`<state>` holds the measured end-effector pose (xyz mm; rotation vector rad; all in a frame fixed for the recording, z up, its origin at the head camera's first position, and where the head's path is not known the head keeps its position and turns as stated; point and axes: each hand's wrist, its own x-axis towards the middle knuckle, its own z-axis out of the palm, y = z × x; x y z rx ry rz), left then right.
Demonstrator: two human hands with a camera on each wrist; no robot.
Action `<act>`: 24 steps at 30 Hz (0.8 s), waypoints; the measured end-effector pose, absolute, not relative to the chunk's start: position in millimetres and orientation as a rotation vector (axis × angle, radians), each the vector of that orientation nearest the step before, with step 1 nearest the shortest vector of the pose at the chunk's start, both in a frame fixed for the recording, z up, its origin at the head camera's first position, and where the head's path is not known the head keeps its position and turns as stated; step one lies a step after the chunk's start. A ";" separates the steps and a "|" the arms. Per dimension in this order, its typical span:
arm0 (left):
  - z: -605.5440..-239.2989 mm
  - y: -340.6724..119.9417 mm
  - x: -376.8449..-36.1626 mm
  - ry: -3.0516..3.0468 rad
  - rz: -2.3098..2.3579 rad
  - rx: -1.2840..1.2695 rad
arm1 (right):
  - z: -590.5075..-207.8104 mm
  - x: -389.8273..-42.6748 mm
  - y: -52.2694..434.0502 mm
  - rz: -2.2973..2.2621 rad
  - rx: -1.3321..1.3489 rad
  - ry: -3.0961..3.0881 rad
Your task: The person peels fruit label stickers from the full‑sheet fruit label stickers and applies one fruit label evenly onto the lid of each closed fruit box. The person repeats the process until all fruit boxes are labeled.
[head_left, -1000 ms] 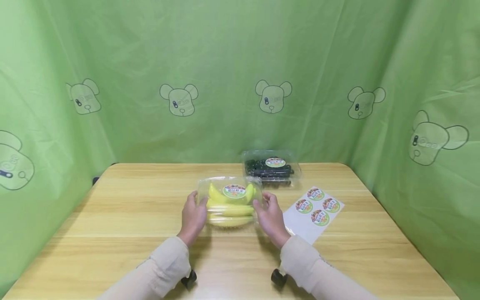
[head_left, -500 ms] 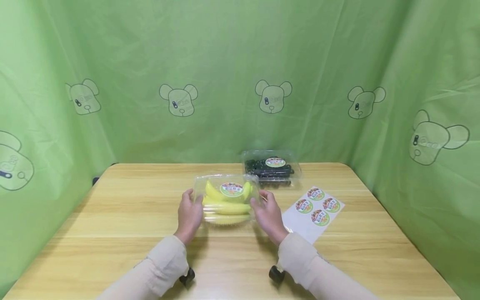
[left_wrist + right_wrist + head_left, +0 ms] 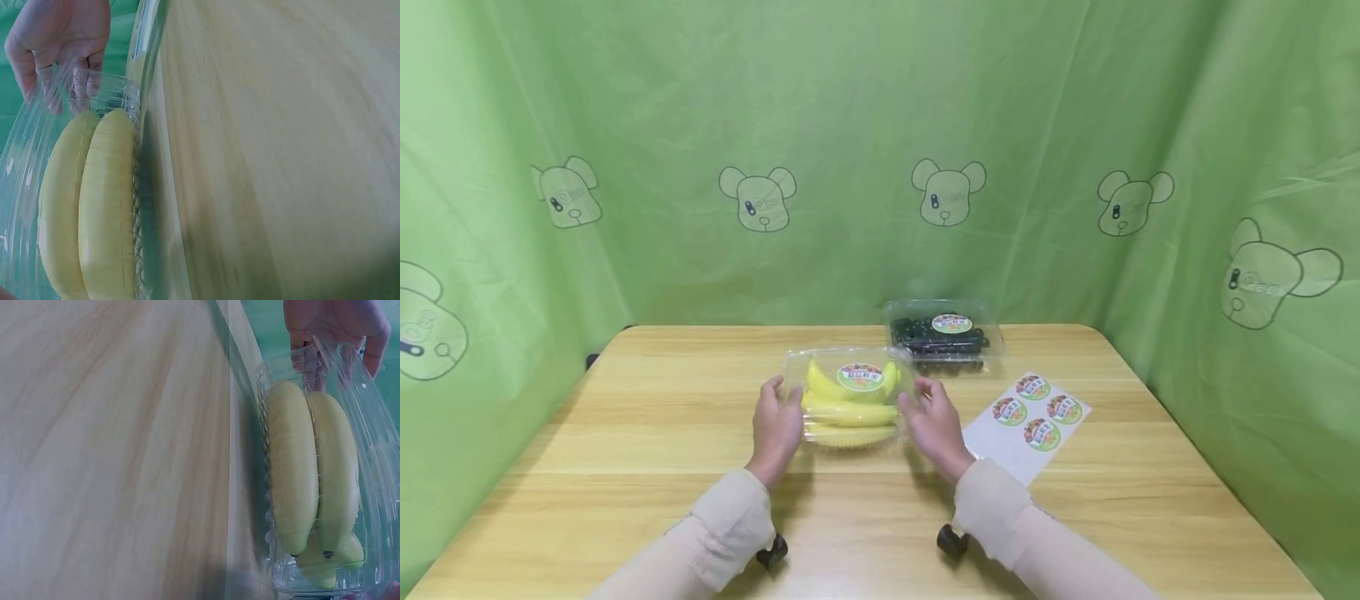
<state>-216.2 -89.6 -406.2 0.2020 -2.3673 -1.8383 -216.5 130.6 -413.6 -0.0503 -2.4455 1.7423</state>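
A clear plastic clamshell box [image 3: 796, 360] holds several yellow bananas [image 3: 850, 413], with a round fruit sticker [image 3: 861, 377] on its lid. My left hand [image 3: 777, 423] grips the box's left end, thumb on the near side. At the opposite end, my right hand [image 3: 936, 425] holds it the same way. Both wrist views show the bananas [image 3: 107, 206] through the ridged clear wall, close over the wooden table. The fingers of the far hand show partly through the plastic at the top of each wrist view.
Behind and right stands another clear box [image 3: 988, 340] of dark grapes [image 3: 917, 335], with a matching sticker [image 3: 952, 323]. A white sheet [image 3: 1000, 454] with several round stickers lies beside my right hand. Green curtains [image 3: 850, 100] surround the wooden table [image 3: 647, 417].
Both hands have shifted the banana box slightly left and a touch farther away, keeping their hold on its ends. The grape box and sticker sheet have stayed in place.
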 end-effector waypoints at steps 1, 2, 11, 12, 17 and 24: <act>-406.0 -89.9 -216.2 -2.365 -1.840 0.200 | -413.5 -217.1 130.6 1.741 -0.049 -2.446; -406.0 -90.2 -216.1 -2.363 -1.843 0.199 | -413.4 -217.6 130.4 1.742 -0.047 -2.447; -405.7 -94.1 -217.4 -2.360 -1.841 0.208 | -415.0 -220.7 129.4 1.734 -0.011 -2.473; -405.7 -94.5 -217.7 -2.360 -1.839 0.210 | -415.3 -220.9 129.4 1.732 -0.001 -2.476; -404.2 -96.8 -219.2 -2.353 -1.822 0.216 | -415.3 -223.6 128.9 1.731 0.036 -2.479; -403.9 -100.6 -221.9 -2.341 -1.811 0.256 | -413.7 -225.8 126.3 1.745 0.077 -2.495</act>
